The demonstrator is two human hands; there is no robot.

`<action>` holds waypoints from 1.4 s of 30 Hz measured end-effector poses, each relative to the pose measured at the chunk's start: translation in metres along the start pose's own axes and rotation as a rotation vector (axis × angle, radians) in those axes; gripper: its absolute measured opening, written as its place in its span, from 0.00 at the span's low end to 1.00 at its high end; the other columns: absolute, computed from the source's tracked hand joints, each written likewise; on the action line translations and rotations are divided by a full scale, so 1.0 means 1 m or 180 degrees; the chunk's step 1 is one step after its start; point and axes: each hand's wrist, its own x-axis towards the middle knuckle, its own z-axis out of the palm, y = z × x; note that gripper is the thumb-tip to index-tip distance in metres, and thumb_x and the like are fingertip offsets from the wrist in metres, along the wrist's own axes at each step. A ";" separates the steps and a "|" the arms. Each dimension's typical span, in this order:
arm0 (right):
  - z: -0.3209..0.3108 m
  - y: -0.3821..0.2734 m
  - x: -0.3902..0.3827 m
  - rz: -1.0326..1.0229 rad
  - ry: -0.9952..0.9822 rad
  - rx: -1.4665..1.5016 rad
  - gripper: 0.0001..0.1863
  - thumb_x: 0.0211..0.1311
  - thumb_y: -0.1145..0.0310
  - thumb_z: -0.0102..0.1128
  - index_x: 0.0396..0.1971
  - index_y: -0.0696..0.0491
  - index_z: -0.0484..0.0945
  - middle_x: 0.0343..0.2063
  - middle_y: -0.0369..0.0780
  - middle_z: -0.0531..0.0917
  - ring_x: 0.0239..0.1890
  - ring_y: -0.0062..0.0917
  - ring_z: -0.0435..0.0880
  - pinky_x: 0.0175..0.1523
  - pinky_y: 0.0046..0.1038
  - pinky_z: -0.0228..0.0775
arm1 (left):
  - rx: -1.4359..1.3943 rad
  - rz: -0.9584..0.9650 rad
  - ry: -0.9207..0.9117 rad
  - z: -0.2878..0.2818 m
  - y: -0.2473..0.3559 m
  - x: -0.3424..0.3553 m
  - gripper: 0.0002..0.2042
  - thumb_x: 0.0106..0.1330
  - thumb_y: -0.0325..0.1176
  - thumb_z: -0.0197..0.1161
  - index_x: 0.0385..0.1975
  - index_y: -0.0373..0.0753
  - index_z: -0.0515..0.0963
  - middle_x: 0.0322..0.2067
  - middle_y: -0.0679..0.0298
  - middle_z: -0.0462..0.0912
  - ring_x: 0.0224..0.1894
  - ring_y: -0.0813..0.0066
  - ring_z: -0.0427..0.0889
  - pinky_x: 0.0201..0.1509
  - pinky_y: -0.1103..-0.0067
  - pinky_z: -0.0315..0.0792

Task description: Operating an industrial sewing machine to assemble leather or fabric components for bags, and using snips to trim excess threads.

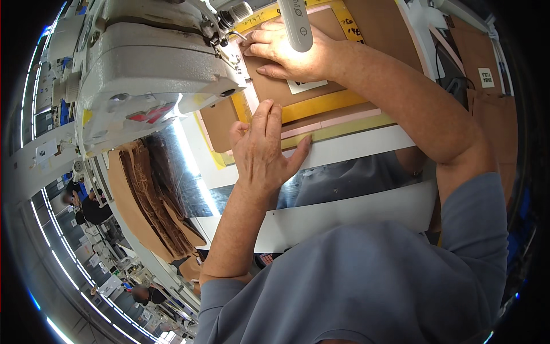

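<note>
Under the sewing machine (166, 63) lies a flat brown panel (338, 26) that looks like leather or fabric, with a yellow template frame (326, 105) around it. My right hand (295, 54) rests flat on the panel close to the needle area, its fingers stretched toward the machine. Below that hand, a white label (307, 86) with markings is partly covered. My left hand (260, 149) lies at the frame's near edge, fingers straight and thumb spread to the right. Pink strips (344, 118) run along the frame. A pale wand-shaped lamp (296, 26) hides part of my right hand.
A stack of brown pieces (152, 200) with frayed edges stands left of the shiny metal plate (344, 178). More brown panels (478, 57) hang or lie at the far right. Other people (94, 206) sit at machines in the background on the left.
</note>
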 end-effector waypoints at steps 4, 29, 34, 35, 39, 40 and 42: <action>-0.001 -0.007 -0.005 0.0018 -0.0011 0.0030 0.20 0.66 0.58 0.69 0.54 0.51 0.83 0.52 0.36 0.85 0.57 0.34 0.83 0.65 0.36 0.76 | -0.0032 0.0019 0.0016 -0.004 0.005 -0.004 0.36 0.59 0.54 0.74 0.60 0.33 0.75 0.58 0.57 0.78 0.51 0.66 0.79 0.54 0.67 0.62; -0.021 -0.051 -0.028 0.0134 -0.0335 -0.0084 0.20 0.68 0.56 0.67 0.53 0.51 0.85 0.52 0.36 0.84 0.61 0.29 0.79 0.67 0.34 0.71 | -0.0125 -0.0194 -0.0129 -0.010 0.029 -0.041 0.37 0.53 0.49 0.74 0.61 0.34 0.77 0.57 0.61 0.81 0.49 0.69 0.82 0.53 0.68 0.60; -0.022 -0.056 -0.030 0.0015 -0.0351 -0.0246 0.18 0.68 0.55 0.67 0.49 0.51 0.86 0.49 0.35 0.84 0.59 0.27 0.79 0.66 0.33 0.71 | -0.0153 -0.0196 -0.0123 -0.011 0.033 -0.048 0.37 0.52 0.48 0.75 0.61 0.35 0.77 0.57 0.62 0.81 0.50 0.70 0.82 0.54 0.68 0.60; -0.022 -0.058 -0.030 -0.0011 -0.0332 -0.0308 0.17 0.68 0.55 0.67 0.48 0.51 0.86 0.48 0.35 0.84 0.58 0.27 0.80 0.66 0.33 0.71 | -0.0148 -0.0209 -0.0139 -0.011 0.034 -0.050 0.37 0.52 0.48 0.75 0.61 0.35 0.77 0.57 0.62 0.81 0.50 0.70 0.82 0.54 0.68 0.60; -0.021 -0.063 -0.034 -0.0108 -0.0297 -0.0467 0.17 0.67 0.54 0.68 0.45 0.50 0.86 0.48 0.33 0.85 0.57 0.25 0.80 0.64 0.31 0.71 | -0.0152 -0.0192 -0.0118 -0.012 0.037 -0.055 0.37 0.51 0.48 0.75 0.61 0.35 0.77 0.57 0.62 0.82 0.50 0.71 0.82 0.54 0.68 0.60; -0.020 -0.065 -0.035 -0.0119 -0.0277 -0.0514 0.16 0.67 0.54 0.68 0.45 0.50 0.86 0.48 0.33 0.85 0.57 0.24 0.80 0.63 0.30 0.71 | -0.0141 -0.0174 -0.0107 -0.012 0.038 -0.056 0.37 0.51 0.48 0.75 0.61 0.35 0.77 0.56 0.62 0.82 0.50 0.71 0.82 0.54 0.68 0.60; -0.020 -0.067 -0.037 -0.0138 -0.0257 -0.0571 0.17 0.67 0.53 0.68 0.45 0.50 0.86 0.48 0.33 0.85 0.57 0.23 0.81 0.63 0.29 0.71 | -0.0143 -0.0176 -0.0165 -0.014 0.040 -0.058 0.35 0.54 0.49 0.74 0.59 0.33 0.78 0.57 0.60 0.81 0.48 0.71 0.82 0.53 0.68 0.62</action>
